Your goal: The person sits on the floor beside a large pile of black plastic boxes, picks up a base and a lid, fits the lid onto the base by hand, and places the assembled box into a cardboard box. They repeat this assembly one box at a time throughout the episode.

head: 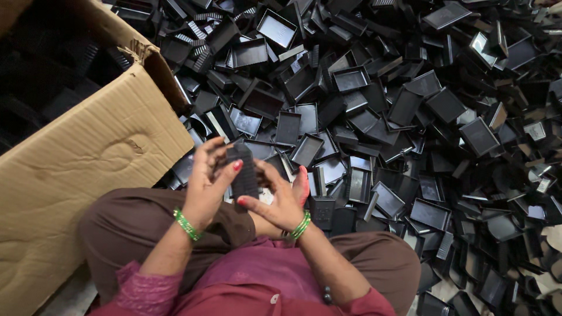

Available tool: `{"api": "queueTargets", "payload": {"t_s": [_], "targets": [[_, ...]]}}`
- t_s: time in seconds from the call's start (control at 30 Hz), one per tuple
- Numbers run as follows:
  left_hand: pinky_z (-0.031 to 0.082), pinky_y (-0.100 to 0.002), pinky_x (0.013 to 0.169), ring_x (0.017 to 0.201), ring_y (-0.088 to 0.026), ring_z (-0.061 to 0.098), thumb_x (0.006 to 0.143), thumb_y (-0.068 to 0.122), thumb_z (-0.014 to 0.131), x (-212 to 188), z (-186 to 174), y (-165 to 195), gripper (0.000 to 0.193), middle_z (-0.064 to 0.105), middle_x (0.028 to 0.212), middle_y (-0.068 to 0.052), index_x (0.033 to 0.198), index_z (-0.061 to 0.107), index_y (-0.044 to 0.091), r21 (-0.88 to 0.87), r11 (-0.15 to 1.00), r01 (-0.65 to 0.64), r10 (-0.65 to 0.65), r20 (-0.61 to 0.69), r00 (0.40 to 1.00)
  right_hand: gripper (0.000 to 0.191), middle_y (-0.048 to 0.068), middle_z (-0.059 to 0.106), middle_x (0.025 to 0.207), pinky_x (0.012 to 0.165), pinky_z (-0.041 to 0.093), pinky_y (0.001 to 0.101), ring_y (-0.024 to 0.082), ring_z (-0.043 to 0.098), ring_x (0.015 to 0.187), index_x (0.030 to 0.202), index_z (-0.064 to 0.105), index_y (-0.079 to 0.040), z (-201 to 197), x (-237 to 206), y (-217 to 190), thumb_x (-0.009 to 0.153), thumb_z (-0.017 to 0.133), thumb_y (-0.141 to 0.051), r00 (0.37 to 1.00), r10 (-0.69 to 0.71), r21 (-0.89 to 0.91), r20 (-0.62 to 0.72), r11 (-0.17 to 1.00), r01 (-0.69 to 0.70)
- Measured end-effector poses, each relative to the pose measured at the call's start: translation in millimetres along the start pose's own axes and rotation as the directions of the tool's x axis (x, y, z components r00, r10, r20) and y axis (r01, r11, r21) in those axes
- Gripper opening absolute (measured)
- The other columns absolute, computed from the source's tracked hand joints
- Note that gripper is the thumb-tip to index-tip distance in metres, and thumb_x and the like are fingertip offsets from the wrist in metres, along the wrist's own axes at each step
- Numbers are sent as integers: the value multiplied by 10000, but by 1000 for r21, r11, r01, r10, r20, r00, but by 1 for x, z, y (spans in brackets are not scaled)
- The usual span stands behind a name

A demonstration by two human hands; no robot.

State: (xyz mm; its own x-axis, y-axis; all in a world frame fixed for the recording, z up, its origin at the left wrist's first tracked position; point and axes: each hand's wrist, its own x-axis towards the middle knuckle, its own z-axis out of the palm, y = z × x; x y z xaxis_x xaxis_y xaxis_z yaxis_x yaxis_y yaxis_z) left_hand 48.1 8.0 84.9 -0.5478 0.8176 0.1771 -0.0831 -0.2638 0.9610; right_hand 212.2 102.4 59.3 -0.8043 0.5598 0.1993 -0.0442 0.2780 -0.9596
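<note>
Both hands on one black ribbed part, mid-inspection.
My left hand [206, 186] and right hand [280, 202] grip the part [243, 169] over my lap; tray pile [380, 117] ahead, carton [88, 152] at left. Next needs a steady turn.

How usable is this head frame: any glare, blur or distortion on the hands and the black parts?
Head view: soft, even light, no hard shadows; pale glare on the flat faces of the black trays; left hand, right hand and the ribbed black part they hold are reasonably sharp; wide-angle stretch toward the edges; the cardboard box interior is too dark to read.
</note>
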Motion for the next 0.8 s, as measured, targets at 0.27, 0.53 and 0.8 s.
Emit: {"api": "queueTargets", "payload": {"t_s": [0.27, 0.53, 0.8], "targets": [[465, -352, 1016, 1114, -257, 613, 1009, 144, 518, 13, 2, -2, 246, 680, 1158, -93, 1183, 666, 56, 413, 860, -300, 293, 81, 953, 661, 33, 596, 1352, 1085, 468, 315, 109, 571, 1234, 1550, 426, -8, 22, -4, 13, 979, 722, -157, 970, 182, 581, 161, 777, -242], [488, -320, 940, 1024, -213, 617, 1050, 111, 477, 10, -3, -24, 238, 635, 1101, -126, 1190, 651, 31, 442, 861, -252, 292, -24, 956, 677, 49, 514, 1516, 1176, 383, 322, 129, 493, 1360, 1589, 386, 1, 24, 1, 10, 1007, 682, -177, 972, 175, 550, 155, 802, -232], [514, -280, 896, 965, -137, 639, 1106, 161, 412, 11, -14, -59, 263, 686, 1106, -84, 1224, 597, 15, 206, 971, -121, 168, -229, 959, 731, 76, 408, 1618, 1216, 320, 313, 144, 397, 1464, 1600, 352, -19, 30, 5, 8, 976, 706, -161, 987, 85, 411, 139, 902, -135]]}}
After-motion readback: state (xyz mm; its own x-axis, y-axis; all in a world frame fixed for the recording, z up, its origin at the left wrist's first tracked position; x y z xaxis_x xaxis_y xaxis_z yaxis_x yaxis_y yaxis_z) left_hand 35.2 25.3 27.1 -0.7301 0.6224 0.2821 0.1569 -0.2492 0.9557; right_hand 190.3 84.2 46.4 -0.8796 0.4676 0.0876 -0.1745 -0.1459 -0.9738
